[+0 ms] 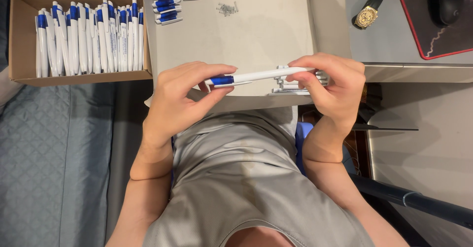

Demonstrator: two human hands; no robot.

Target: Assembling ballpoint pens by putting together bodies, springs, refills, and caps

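Pen (pixel 258 76) pinched between both hands' fingertips

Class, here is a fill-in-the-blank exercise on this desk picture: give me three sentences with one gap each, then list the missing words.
1. Both hands, the left hand and the right hand, hold one white plastic pen with a ____ clip end.
2. The open cardboard box is filled with a row of finished ____.
3. Beside the black computer mouse lies a gold-coloured ____.

Missing words: blue; pens; wristwatch
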